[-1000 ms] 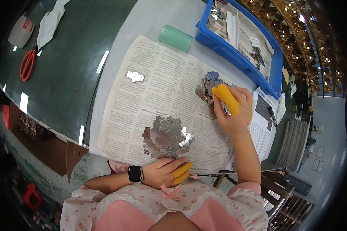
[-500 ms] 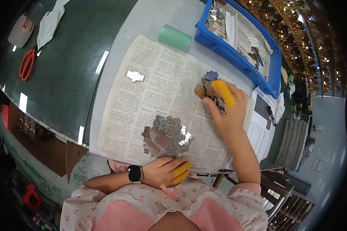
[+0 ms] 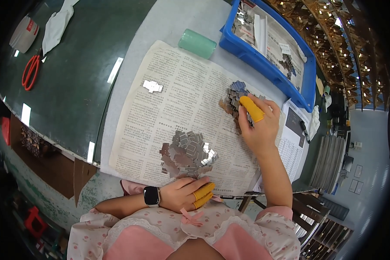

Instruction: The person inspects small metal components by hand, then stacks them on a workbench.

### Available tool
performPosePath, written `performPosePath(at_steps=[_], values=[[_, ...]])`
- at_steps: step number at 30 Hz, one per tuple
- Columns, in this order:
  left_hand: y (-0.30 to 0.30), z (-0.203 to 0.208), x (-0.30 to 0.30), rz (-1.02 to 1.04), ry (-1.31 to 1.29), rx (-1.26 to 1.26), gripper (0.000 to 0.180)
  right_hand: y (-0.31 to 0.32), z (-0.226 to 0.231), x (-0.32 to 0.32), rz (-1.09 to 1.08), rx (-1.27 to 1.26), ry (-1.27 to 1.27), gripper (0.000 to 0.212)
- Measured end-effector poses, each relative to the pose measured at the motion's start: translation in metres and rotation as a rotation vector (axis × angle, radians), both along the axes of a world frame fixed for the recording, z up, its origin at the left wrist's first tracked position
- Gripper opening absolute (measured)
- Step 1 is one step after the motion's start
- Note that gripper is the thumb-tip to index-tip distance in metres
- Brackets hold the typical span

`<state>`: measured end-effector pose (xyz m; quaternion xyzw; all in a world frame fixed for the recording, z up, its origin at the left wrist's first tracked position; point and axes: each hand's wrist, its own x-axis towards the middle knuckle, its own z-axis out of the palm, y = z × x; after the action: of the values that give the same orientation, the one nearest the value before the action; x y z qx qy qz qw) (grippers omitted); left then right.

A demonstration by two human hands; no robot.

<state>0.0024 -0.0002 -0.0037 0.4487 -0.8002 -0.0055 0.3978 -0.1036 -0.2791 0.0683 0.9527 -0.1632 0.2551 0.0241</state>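
Over the right-hand pile of small flat metal pieces (image 3: 236, 93), my right hand (image 3: 262, 123) has its thumb and yellow-cotted index finger brought together in a pinch. Whatever is between those fingertips is too small or hidden to make out. My left hand (image 3: 184, 193), with yellow cots on two fingers, lies at the near edge of the newspaper (image 3: 134, 138), fingers stretched out and nothing held. Just beyond it spreads a larger pile of shiny metal pieces (image 3: 187, 151). A few bright metal pieces (image 3: 152, 86) lie apart at the paper's left side.
A blue tray (image 3: 264, 60) holding paper and metal pieces stands at the far right. Beside it lies a green cylinder (image 3: 197, 43). Red-handled scissors (image 3: 30, 73), a jar (image 3: 24, 34) and a white cloth (image 3: 56, 28) are at left. A printed sheet (image 3: 290, 149) and marker (image 3: 304, 131) lie right.
My right hand has shifted slightly right and nearer, and its spread thumb and index finger have come together. My left hand and the near pile look unchanged.
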Motion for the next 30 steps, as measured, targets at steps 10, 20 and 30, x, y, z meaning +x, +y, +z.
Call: performPosePath(at_steps=[10, 20, 30], values=[[0.001, -0.004, 0.0, 0.0, 0.004, 0.006, 0.034, 0.05, 0.014, -0.016, 0.541, -0.073, 0.138, 0.024], [0.002, -0.003, -0.002, 0.002, 0.01, 0.018, 0.035, 0.002, -0.004, -0.003, -0.162, 0.136, 0.049, 0.042], [0.003, -0.004, -0.001, 0.002, -0.017, -0.002, 0.038, 0.007, -0.004, -0.003, -0.112, 0.13, -0.007, 0.046]])
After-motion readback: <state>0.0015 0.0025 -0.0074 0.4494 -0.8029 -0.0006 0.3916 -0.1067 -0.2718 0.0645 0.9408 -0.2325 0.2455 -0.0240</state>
